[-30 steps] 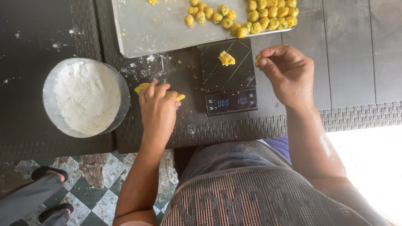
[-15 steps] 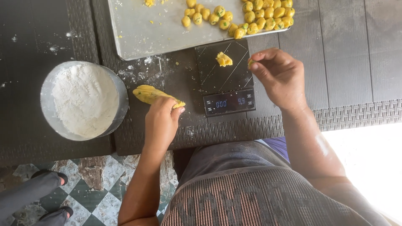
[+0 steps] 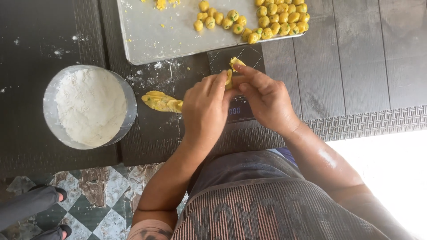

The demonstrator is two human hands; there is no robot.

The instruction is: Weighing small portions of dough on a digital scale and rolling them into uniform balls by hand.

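Both hands meet over a small black kitchen scale [image 3: 240,111]. My left hand [image 3: 205,109] pinches a small yellow dough piece [image 3: 229,79] between thumb and fingers. My right hand [image 3: 264,100] touches the same piece with its fingertips, and another bit of yellow dough [image 3: 235,62] shows just above them on the scale's plate. A longer roll of yellow dough [image 3: 161,102] lies on the dark table just left of my left hand.
A round metal bowl of white flour [image 3: 90,106] stands at the left. A metal baking tray [image 3: 178,35] at the back holds several yellow dough balls [image 3: 267,20]. Another person's legs and sandals [image 3: 35,209] show on the tiled floor, bottom left.
My left hand has left the dough roll and moved right over the scale. My right hand came down and left to meet it, and both now hold a small dough piece.
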